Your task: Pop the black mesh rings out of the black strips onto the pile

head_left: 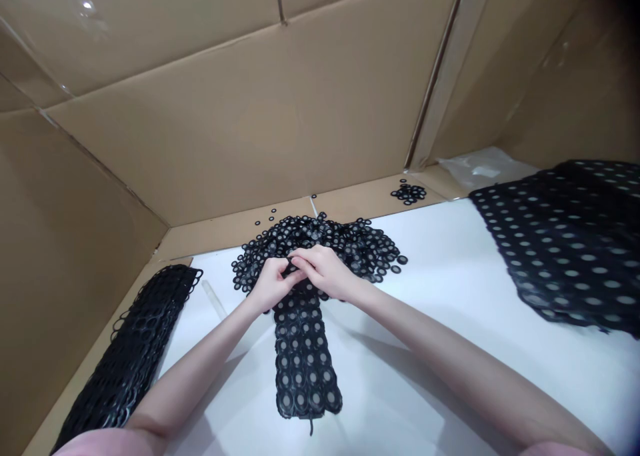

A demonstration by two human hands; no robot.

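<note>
My left hand (271, 284) and my right hand (324, 269) meet at the near side of a heap of small black rings (367, 246). Both have bent fingers pinched together on a black ring (290, 267), mostly covered by the fingertips. Just below my hands, a strip of stacked black rings with round pale centres (303, 356) lies lengthwise toward me on the white table. Its far end passes under my hands and is partly hidden. A short black tail sticks out at its near end.
Black ring netting (135, 349) lies along the left edge, with a pale translucent stick (214, 299) beside it. A dark sheet with pale dots (575, 256) covers the right. Behind it sit a clear plastic bag (485, 166) and a small ring pile (409, 193). Cardboard walls (280, 123) enclose the table.
</note>
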